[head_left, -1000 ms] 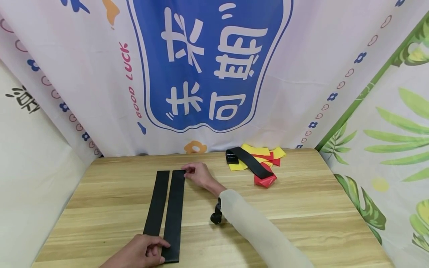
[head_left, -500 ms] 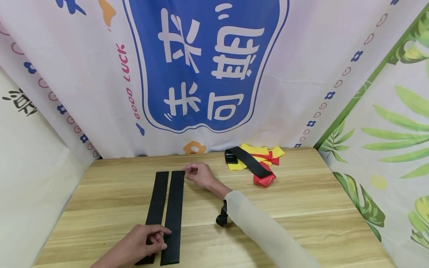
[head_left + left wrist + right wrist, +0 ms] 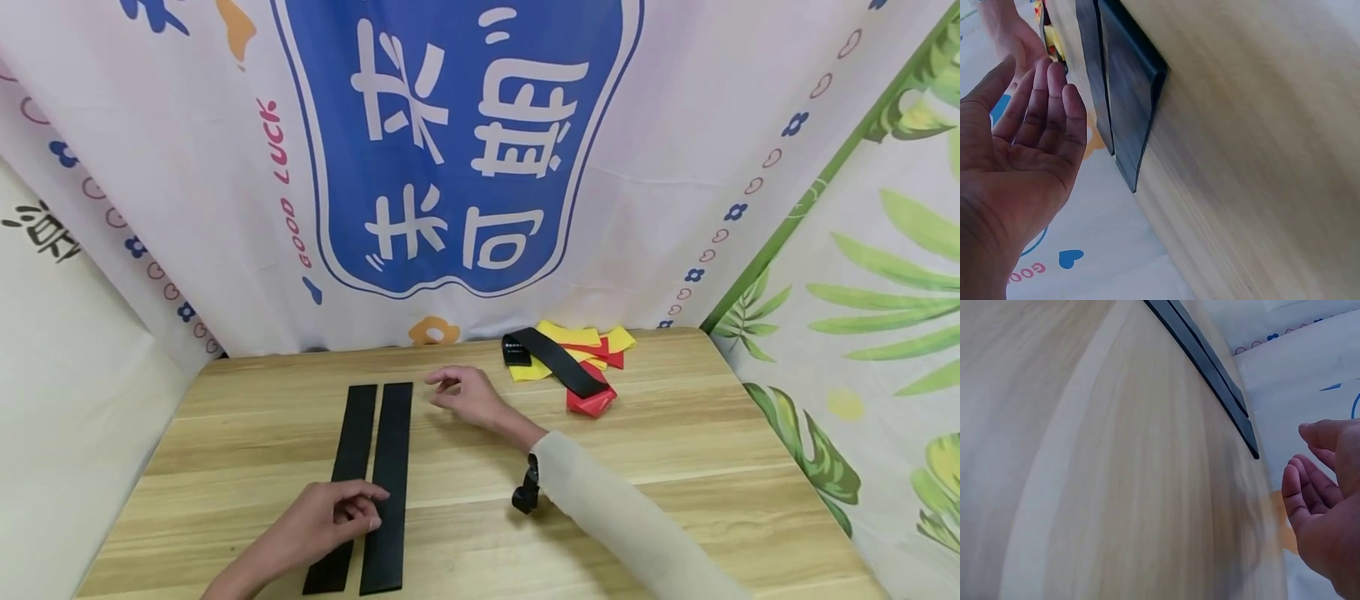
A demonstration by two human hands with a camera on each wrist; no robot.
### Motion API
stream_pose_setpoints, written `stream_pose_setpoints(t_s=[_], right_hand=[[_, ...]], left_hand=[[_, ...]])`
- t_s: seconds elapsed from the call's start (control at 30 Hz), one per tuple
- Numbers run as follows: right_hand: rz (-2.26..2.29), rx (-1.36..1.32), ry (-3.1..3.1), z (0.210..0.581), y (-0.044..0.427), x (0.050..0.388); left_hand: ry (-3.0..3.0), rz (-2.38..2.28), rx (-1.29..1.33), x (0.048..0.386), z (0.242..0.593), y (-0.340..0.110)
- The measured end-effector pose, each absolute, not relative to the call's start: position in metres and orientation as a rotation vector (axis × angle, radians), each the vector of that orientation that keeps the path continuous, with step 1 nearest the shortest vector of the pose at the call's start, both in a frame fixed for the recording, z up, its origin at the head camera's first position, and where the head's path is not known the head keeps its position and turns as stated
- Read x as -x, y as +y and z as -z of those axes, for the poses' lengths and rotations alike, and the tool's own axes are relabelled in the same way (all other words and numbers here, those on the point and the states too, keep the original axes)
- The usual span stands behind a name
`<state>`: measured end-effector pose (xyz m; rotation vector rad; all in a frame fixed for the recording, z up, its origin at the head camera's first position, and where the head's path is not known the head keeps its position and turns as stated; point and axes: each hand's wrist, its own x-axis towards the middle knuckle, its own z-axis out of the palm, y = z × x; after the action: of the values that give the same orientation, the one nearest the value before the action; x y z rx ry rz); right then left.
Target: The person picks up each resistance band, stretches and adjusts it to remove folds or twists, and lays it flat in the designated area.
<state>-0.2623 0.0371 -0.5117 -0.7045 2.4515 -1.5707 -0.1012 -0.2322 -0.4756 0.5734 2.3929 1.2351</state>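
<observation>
Black, flat, rubber-like material forms two long straight strips, a left strip (image 3: 356, 437) and a right strip (image 3: 392, 450), lying nearly parallel with a narrow gap between them on the wood-grained bench (image 3: 720, 433); the person's left hand (image 3: 330, 517) hangs over their nearer part, its fingers (image 3: 1037, 109) loosely bent, thumb apart, nothing held; the right hand (image 3: 472, 396) hovers just beside the far end of the right strip, its fingers (image 3: 1293, 490) curved and likewise empty, a space showing between thumb and forefinger. Toward the back right lies a loose heap: a folded black band (image 3: 557, 360) over yellow fabric-like bands (image 3: 570, 336) and a glossy red band (image 3: 592, 403).

Handling, as judged from appearance: each strip is probably light, soft across its width and stretchy along its length; a rounded edge in the left wrist view suggests a flattened loop of two layers; the smooth face may cling slightly to the bench, yet breakage seems unlikely. Best hold: a pinch at each short end, both layers together, since a grip at mid-length would let the ends droop or twist.
</observation>
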Motion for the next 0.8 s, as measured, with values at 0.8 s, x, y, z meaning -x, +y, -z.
stream_pose_setpoints(t_s=[0.8], right_hand=[[1.569, 0.65, 2.455, 0.5, 0.119, 0.248]], left_hand=[[2.578, -1.233, -0.506, 0.139, 0.476, -0.206]])
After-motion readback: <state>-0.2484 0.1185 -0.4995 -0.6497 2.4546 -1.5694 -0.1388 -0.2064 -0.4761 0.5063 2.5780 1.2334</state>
